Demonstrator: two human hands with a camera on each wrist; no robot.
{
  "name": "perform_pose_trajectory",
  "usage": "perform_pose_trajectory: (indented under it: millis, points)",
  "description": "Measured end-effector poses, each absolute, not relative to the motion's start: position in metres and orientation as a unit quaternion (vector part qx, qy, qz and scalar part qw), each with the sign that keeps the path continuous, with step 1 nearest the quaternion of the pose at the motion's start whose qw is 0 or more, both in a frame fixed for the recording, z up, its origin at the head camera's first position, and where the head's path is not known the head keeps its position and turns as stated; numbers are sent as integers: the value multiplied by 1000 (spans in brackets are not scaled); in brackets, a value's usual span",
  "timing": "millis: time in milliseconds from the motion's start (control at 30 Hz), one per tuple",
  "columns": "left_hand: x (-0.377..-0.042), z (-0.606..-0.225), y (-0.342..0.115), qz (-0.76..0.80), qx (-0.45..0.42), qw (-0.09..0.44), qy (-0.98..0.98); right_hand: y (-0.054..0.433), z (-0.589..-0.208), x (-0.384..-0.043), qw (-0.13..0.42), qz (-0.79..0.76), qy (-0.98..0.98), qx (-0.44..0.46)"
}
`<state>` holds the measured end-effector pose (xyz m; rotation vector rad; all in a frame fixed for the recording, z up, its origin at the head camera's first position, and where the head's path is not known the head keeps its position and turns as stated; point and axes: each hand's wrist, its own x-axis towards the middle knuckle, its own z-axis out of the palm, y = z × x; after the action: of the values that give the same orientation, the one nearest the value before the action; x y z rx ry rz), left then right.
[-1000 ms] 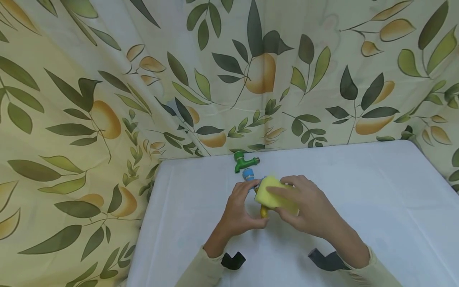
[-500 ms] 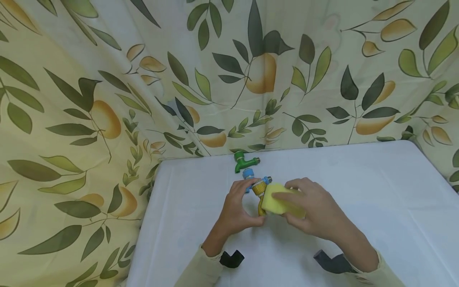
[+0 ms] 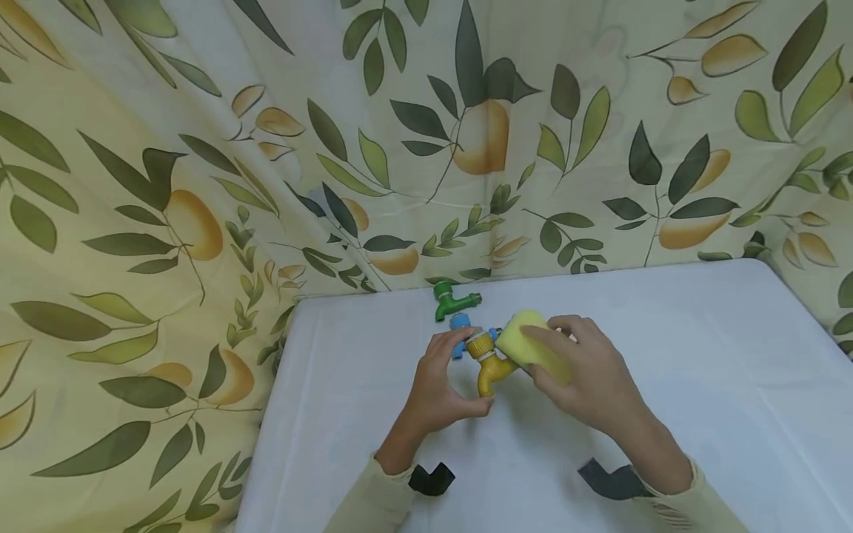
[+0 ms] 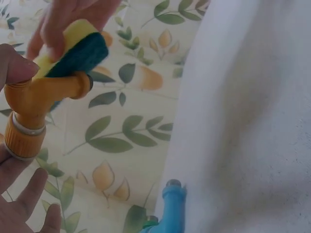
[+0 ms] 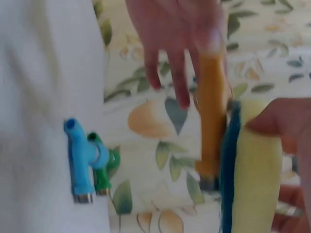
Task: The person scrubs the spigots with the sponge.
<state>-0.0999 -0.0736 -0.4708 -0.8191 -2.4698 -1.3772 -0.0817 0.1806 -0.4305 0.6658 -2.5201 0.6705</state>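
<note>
My left hand (image 3: 436, 389) pinches a yellow plastic tap (image 3: 492, 363) between thumb and fingers, thumb at the spout end and fingertips at the ribbed knob. In the left wrist view the tap (image 4: 43, 97) is seen side-on, its threaded inlet pointing right. My right hand (image 3: 589, 370) grips a yellow sponge (image 3: 526, 342) with a dark green scouring side. In the right wrist view the sponge (image 5: 255, 170) has that green side right against the tap's body (image 5: 212, 111). Both are held up over the white table.
A blue tap (image 3: 460, 322) and a green tap (image 3: 456, 300) lie on the white-covered table (image 3: 360, 370), beyond my hands near the back edge. A leaf-and-fruit patterned curtain (image 3: 373, 148) hangs behind and to the left. Black straps (image 3: 432, 480) are at my wrists.
The sponge has gone from covering the tap's knob, down past its body, then back up to its right side, uncovering the yellow tap. My left hand has stayed nearly still.
</note>
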Motion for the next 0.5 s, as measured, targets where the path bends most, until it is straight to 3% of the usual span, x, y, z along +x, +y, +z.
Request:
perform_pose_trajectory:
  millis: [133, 300, 500]
  points:
    - [-100, -472, -74, -465, -278, 101, -834, 182, -432, -78, 215, 237, -909, 268]
    - [-99, -475, -73, -468, -275, 97, -834, 182, -434, -78, 234, 244, -914, 226]
    - [-100, -476, -69, -442, -294, 109, -840, 174, -434, -73, 199, 256, -897, 300]
